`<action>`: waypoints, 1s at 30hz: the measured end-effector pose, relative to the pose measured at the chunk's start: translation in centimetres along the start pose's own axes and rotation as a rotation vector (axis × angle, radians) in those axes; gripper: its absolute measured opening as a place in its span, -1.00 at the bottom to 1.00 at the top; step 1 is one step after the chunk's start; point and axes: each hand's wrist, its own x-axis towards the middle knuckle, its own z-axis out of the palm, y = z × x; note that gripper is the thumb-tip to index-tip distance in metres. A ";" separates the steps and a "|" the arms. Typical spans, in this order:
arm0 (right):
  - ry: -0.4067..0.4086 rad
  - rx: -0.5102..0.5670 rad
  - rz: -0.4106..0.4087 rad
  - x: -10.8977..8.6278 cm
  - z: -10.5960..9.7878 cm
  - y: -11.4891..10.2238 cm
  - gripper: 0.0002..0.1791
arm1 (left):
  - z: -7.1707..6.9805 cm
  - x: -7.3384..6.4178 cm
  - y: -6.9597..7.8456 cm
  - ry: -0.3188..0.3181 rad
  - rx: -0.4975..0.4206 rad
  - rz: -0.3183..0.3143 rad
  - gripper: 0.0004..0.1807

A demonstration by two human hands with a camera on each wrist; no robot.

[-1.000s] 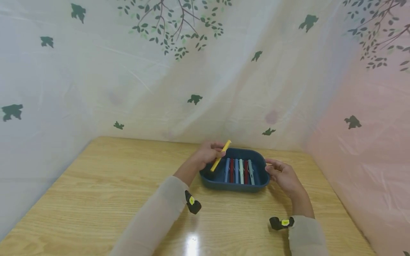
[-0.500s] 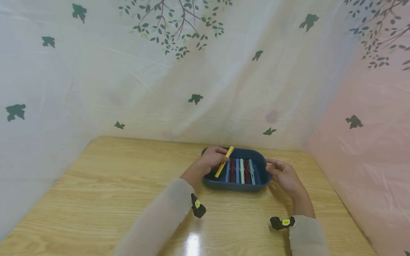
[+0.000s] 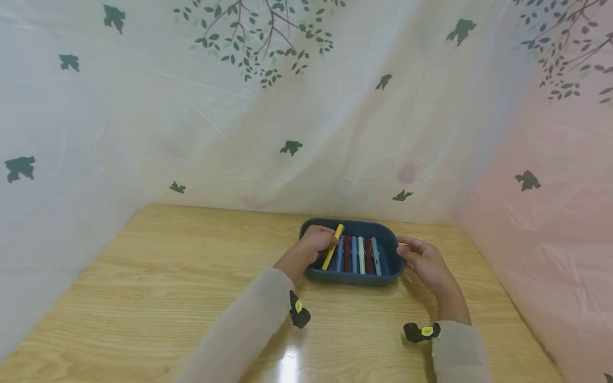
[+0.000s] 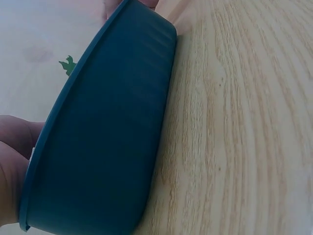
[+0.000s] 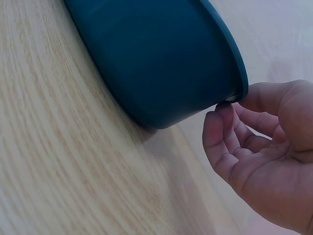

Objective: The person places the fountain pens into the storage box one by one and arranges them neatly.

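A dark blue tray (image 3: 359,279) with rounded corners sits on the table. Inside it, several pens (image 3: 361,256) lie side by side: blue, dark red, pale green and grey-blue. My left hand (image 3: 315,240) reaches over the tray's left side and pinches a yellow pen (image 3: 333,248), which leans slightly just left of the row. At the right end, my right hand (image 3: 423,261) grips the rim; the right wrist view has the thumb (image 5: 264,98) on top and the fingers below. In the left wrist view the tray wall (image 4: 98,122) hides the pens and most of the left hand.
The wooden table (image 3: 191,276) runs to a hanging cloth (image 3: 230,133) printed with leaves and birds, close behind the tray. A pinkish cloth (image 3: 551,239) hangs along the right edge. Each sleeve cuff carries a small black wrist camera (image 3: 299,311).
My left hand has moved right and lowered the yellow pen into the tray, now steeper and nearly in line with the row. The right hand stays at the rim.
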 end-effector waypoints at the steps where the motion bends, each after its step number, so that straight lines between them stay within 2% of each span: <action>1: 0.001 0.003 -0.001 0.0 0.0 0.0 -0.49 | 0.0 0.0 0.0 0.004 0.005 -0.003 -0.55; 22: 0.006 0.019 -0.006 0.3 0.0 0.2 -0.50 | 0.6 0.4 -0.3 0.069 0.176 -0.091 -0.72; 30: 0.003 0.016 -0.002 0.3 0.1 0.1 -0.49 | 1.0 0.6 -0.6 0.112 0.229 -0.071 -0.74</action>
